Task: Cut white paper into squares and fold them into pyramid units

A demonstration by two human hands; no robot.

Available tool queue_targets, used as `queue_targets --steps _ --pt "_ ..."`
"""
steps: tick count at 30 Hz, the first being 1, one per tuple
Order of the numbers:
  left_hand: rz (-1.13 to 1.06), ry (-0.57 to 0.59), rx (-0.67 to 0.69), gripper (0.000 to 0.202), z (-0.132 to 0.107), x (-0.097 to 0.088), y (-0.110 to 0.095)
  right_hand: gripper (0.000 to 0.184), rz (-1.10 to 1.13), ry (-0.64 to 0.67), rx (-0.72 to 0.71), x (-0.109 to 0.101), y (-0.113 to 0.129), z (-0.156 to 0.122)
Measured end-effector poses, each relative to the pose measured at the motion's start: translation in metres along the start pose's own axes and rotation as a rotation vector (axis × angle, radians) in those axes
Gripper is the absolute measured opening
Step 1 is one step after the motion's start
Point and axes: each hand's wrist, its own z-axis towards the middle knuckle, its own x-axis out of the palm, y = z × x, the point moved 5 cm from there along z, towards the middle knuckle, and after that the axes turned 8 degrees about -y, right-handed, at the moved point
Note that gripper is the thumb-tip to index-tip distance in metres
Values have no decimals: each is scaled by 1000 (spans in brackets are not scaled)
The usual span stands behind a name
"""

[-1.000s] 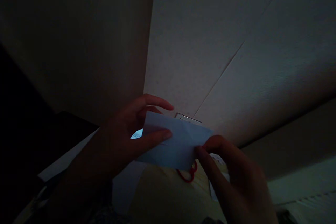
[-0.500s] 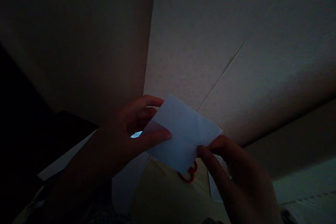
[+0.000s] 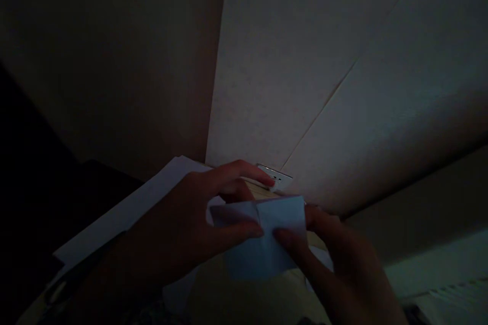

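Observation:
Between both hands is a small folded piece of pale paper [image 3: 263, 259], creased down its middle and held up over the table. My left hand [image 3: 213, 208] grips its left side, the thumb pressed on the near face and the index finger raised above the top edge. On the right side, my right hand [image 3: 331, 259] pinches the paper, thumb in front and fingers behind. The two thumb tips lie close together near the crease. The fingertips behind the paper are hidden.
White sheets of paper [image 3: 163, 177] lie at the left, partly under my left forearm. A wooden table [image 3: 224, 304] is below. A wall socket [image 3: 280, 176] sits low on the pale wall [image 3: 290, 71] ahead. The scene is dim.
The paper has turned from a tilted diamond to nearly level and sits lower. My right thumb has moved left toward the left thumb. The wall socket now shows; the red item below is hidden.

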Motion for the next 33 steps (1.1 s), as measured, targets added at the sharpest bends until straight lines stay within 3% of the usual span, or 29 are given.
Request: queue_targets --steps 6,16,25,33 --pt "-19 -121 -54 31 -2 -6 -3 9 -6 -20 -65 6 6 0" --pt "-20 -81 -14 30 -2 -3 -7 20 56 -23 -3 5 8 1" --pt "-186 -65 -187 29 -2 -1 -1 20 106 -20 14 6 7 -1" --pt "-172 -100 -193 31 -3 -2 0 18 93 -39 -11 5 9 -1"
